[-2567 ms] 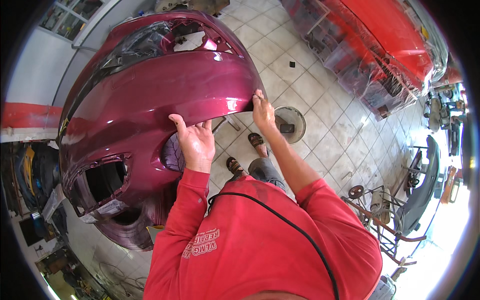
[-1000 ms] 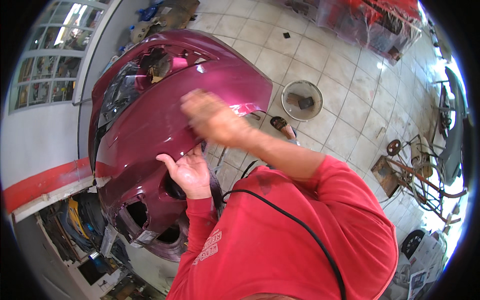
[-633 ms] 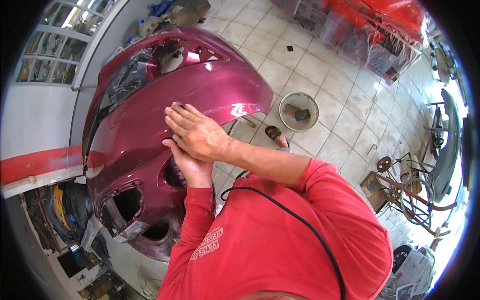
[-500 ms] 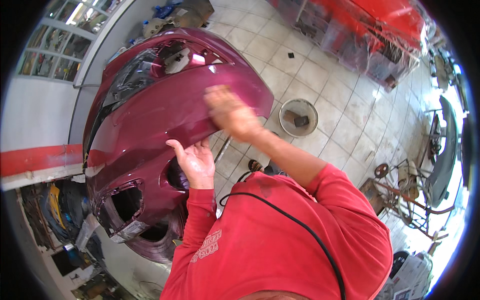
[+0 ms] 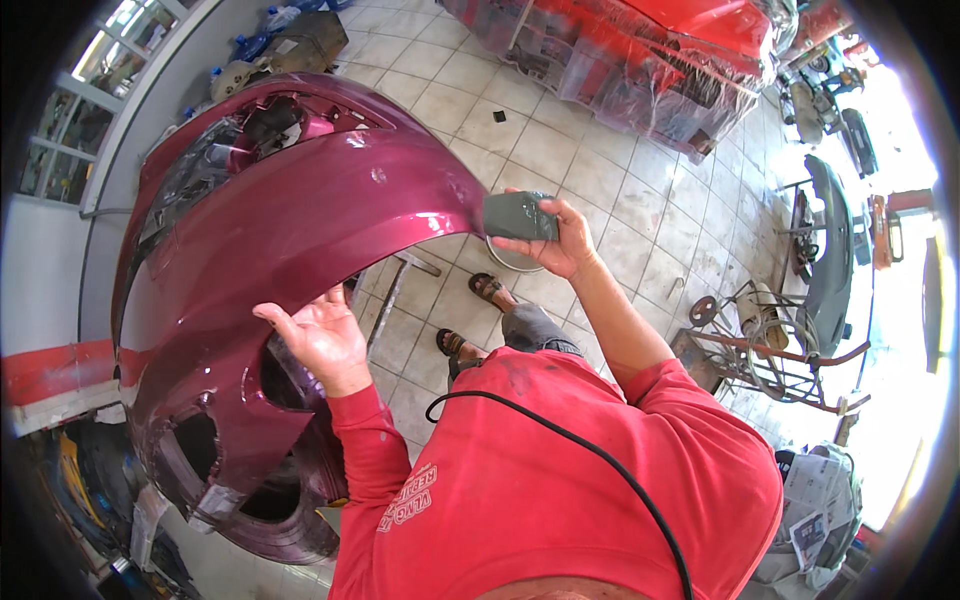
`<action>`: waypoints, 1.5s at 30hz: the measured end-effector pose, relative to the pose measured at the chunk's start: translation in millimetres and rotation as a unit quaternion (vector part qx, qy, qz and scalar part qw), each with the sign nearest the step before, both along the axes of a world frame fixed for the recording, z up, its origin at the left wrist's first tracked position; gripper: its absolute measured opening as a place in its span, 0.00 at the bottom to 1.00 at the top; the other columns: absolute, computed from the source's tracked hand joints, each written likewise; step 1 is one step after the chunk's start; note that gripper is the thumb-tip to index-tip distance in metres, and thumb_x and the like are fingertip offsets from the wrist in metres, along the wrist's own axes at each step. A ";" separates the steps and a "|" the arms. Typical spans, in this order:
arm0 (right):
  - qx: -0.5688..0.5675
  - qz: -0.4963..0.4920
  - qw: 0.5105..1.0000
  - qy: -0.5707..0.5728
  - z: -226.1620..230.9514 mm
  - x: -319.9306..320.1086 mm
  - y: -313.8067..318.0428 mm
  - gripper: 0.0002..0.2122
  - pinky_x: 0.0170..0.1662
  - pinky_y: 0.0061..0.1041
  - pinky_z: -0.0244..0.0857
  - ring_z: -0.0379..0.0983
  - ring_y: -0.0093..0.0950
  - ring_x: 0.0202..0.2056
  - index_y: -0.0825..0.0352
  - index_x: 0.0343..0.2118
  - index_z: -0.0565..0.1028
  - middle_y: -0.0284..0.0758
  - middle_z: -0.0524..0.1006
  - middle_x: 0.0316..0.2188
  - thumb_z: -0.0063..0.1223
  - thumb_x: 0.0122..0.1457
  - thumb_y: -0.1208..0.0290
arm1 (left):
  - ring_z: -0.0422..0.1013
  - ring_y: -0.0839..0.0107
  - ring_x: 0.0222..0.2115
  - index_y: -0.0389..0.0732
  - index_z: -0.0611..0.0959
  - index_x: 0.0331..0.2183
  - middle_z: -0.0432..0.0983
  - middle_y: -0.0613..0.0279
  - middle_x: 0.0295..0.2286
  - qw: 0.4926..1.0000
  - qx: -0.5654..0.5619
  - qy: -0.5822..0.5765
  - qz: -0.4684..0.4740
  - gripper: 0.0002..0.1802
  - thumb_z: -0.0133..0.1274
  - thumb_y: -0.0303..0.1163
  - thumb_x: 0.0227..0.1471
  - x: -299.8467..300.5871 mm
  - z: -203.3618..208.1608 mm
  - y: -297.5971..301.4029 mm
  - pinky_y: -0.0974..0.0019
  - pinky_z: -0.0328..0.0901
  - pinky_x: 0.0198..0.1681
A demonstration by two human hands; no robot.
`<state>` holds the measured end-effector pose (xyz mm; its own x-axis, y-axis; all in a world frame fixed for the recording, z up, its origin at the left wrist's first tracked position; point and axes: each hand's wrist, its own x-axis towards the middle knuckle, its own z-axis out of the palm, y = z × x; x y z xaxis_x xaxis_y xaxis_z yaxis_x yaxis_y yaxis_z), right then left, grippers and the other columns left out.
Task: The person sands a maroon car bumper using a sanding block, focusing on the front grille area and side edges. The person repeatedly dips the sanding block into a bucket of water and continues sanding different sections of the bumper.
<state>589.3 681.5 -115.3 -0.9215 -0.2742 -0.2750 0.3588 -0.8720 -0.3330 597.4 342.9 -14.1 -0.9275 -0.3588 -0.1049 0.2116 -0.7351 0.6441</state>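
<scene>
A large glossy maroon car bumper point(image 5: 300, 200) stretches across the left of the view. At its near edge my left hand point(image 5: 325, 340) is palm up with the thumb stretched out; its fingertips are partly lost against the bumper's edge. My right hand point(image 5: 565, 240) is closed round a dark grey-green, wet-looking sanding block point(image 5: 520, 217), just off the bumper's right end. Below that hand shows part of the rim of a round bucket point(image 5: 515, 262); its inside is mostly hidden.
A metal stand leg point(image 5: 388, 300) shows under the bumper. My sandalled feet point(image 5: 485, 287) are on the tiled floor point(image 5: 630, 250). Plastic-covered red bodywork point(image 5: 640, 60) stands at the far side, a wheeled trolley point(image 5: 760, 330) at the right. A black cable point(image 5: 590, 440) crosses my shirt.
My right hand has left the bumper's surface, moved right over the bucket and now holds the sanding block. The bumper, floor and left hand have shifted left in view.
</scene>
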 end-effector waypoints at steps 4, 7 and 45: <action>0.091 0.048 0.993 -0.056 3.4 -6.5 11.6 0.24 0.60 0.63 0.72 0.74 0.55 0.58 0.76 0.63 0.66 0.54 0.72 0.61 0.46 0.66 0.70 | 0.75 0.58 0.51 0.38 0.75 0.59 0.77 0.55 0.56 0.999 -0.027 0.017 0.010 0.43 0.52 0.68 0.62 -2.2 -7.0 -10.5 0.54 0.72 0.53; 0.204 0.053 0.973 -0.095 -2.6 -20.7 14.6 0.22 0.59 0.59 0.74 0.74 0.52 0.59 0.75 0.63 0.68 0.52 0.74 0.60 0.46 0.69 0.68 | 0.68 0.75 0.27 0.44 0.82 0.46 0.73 0.70 0.29 0.994 -0.027 -0.029 0.106 0.30 0.57 0.63 0.62 -7.8 -21.4 -7.0 0.65 0.68 0.32; 0.647 -0.073 0.678 0.342 81.5 -109.9 -171.9 0.28 0.64 0.35 0.62 0.73 0.37 0.59 0.66 0.66 0.73 0.46 0.77 0.61 0.42 0.75 0.50 | 0.70 0.51 0.55 0.51 0.78 0.57 0.75 0.55 0.57 0.885 0.078 -0.134 0.439 0.22 0.51 0.48 0.68 48.4 37.8 -484.9 0.33 0.65 0.55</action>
